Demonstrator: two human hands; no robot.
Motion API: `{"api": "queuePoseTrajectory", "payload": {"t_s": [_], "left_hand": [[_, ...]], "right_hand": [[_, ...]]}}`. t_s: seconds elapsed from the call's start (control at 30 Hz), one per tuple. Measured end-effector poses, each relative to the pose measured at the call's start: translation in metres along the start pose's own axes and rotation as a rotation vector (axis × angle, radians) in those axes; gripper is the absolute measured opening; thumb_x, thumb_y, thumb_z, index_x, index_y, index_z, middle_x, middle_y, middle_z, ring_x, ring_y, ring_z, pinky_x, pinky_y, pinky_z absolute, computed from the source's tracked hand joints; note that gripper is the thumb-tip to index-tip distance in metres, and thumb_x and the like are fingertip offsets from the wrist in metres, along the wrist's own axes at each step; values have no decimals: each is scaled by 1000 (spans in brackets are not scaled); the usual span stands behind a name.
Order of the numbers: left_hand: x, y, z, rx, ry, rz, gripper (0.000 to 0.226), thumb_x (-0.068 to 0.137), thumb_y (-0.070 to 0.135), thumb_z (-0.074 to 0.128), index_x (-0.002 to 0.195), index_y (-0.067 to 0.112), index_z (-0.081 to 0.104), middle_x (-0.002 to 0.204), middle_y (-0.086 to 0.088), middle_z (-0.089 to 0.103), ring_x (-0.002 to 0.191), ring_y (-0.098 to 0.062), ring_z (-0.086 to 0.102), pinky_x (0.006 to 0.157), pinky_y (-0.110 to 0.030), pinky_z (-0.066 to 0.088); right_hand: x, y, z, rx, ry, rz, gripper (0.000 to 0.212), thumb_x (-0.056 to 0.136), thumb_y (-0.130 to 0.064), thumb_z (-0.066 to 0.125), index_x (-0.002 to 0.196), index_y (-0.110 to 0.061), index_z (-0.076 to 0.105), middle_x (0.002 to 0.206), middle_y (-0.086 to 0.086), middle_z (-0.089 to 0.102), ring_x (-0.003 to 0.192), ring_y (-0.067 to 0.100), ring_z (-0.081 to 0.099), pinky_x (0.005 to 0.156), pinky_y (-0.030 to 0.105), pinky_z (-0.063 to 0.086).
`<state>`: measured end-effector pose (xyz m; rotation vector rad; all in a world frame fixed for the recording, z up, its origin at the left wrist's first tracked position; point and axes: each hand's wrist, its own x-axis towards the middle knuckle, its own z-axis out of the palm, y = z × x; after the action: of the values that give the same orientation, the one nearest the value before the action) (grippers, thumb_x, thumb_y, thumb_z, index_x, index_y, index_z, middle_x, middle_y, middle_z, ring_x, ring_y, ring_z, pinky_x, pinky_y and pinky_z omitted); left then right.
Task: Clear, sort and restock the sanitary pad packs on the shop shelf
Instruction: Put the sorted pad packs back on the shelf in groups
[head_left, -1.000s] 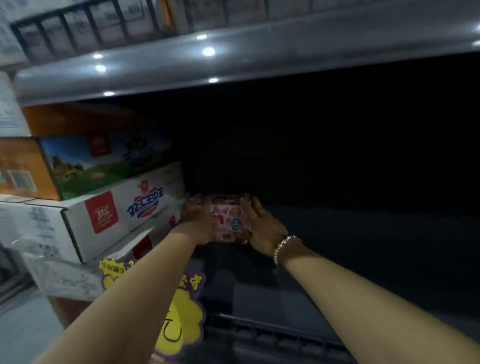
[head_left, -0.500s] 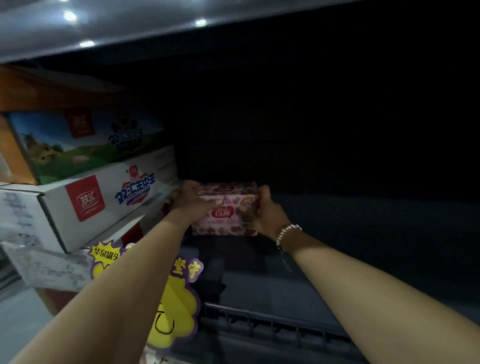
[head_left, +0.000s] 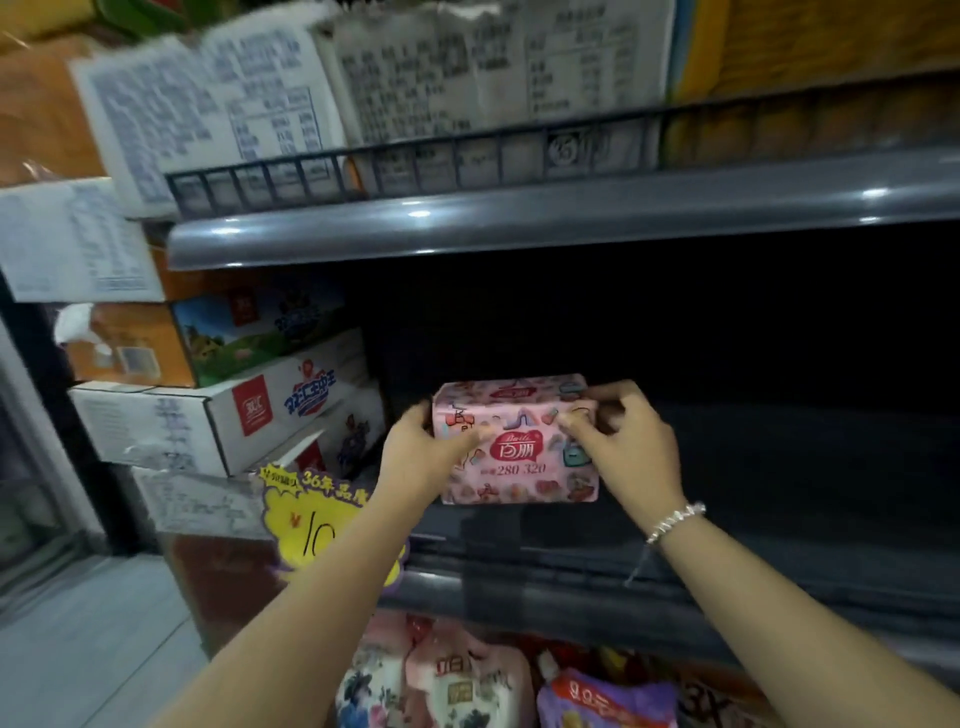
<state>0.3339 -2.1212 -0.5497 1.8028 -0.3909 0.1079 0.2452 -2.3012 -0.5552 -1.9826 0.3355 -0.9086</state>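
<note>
Compared with a moment before, both hands have pulled the pink pack (head_left: 517, 441) forward from the dark back of the shelf toward its front edge, and its printed face now looks at the camera.

On the far left stand stacked cartons (head_left: 223, 410), and a yellow price sign (head_left: 322, 525) hangs below them. Next comes the left hand (head_left: 421, 457): its fingers are curled around the left end of the pack and the thumb lies across the front. The pack itself is held in the middle shelf (head_left: 571, 566), which looks dark and bare around it; I cannot tell if its bottom touches the shelf floor or is just above it. The right hand (head_left: 623, 441), with a bead bracelet (head_left: 675, 522) on the wrist, grips the right end, fingers bent over the top corner.

I judge the step is taking this pack out for sorting. To do it well, keep both ends held evenly so the soft pack does not bend, and lift it clear of the front lip.

Above, the upper shelf (head_left: 519, 218) holds big boxes behind a rail. Below, soft bags (head_left: 467, 686) fill the lower shelf.
</note>
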Motion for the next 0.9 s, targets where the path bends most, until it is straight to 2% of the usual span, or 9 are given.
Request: {"api": "queuePoseTrajectory", "payload": {"t_s": [0.03,0.1,0.2,0.4,0.53,0.63,0.77,0.83,0.9], "left_hand": [[-20,7,-1,-60,-4,7,36,74,25,83,105,16,66,87,3,74,77,-13,72,58,-22,55],[-56,20,-3,-177,-8,9,32,75,23,81,103,21,66,86,4,74,77,-12,72,61,-24,57],[-107,31,-7,-247,-13,-40,44,75,27,81,111,24,57,99,1,71,84,-17,72,68,-35,60],[-195,10,-24,-315,-172,-174,69,62,34,79,123,30,47,105,-8,71,85,-26,73,67,-41,60],[-237,-31,-35,-341,-135,-320,89,52,38,82,132,36,44,109,-7,70,89,-28,72,76,-51,58],[-263,-61,-45,-375,-77,-419,81,59,33,81,132,25,46,107,-10,71,90,-30,72,78,-53,58],[-293,-99,-56,-422,-29,-550,57,67,29,79,117,18,55,101,-13,73,89,-33,72,79,-55,57],[-304,-120,-61,-482,23,-628,51,72,25,78,117,15,55,102,-14,73,90,-33,72,77,-53,58],[-312,-139,-66,-533,87,-701,49,77,21,78,120,13,56,101,-15,73,88,-33,72,69,-47,60]], "right_hand": [[-14,-6,-13,-5,-2,-2,31,80,-36,75,101,-24,56,78,-18,61,76,7,66,65,30,58],[-43,-13,-34,30,-6,21,27,79,-38,76,95,-27,58,75,-19,63,73,2,67,62,27,58],[-87,-16,-56,113,0,81,24,77,-34,77,93,-30,60,79,-13,71,73,1,69,63,29,59],[-167,-6,-69,144,-52,152,22,78,-41,75,95,-38,60,76,-11,73,74,1,70,73,39,59],[-213,5,-53,179,-143,224,38,80,-40,74,114,-32,60,94,-7,73,76,-4,68,66,25,58],[-245,16,-35,209,-242,293,43,81,-38,73,120,-32,55,110,-5,71,90,3,67,74,32,60],[-281,31,-9,192,-362,356,62,84,-35,72,139,-25,47,132,-3,60,110,5,57,95,32,52],[-295,34,3,220,-441,398,64,85,-28,71,142,-21,43,137,-4,55,109,1,54,90,21,49],[-306,38,15,214,-528,424,60,88,-25,69,142,-20,44,127,-8,58,89,-8,56,71,11,50]]}}
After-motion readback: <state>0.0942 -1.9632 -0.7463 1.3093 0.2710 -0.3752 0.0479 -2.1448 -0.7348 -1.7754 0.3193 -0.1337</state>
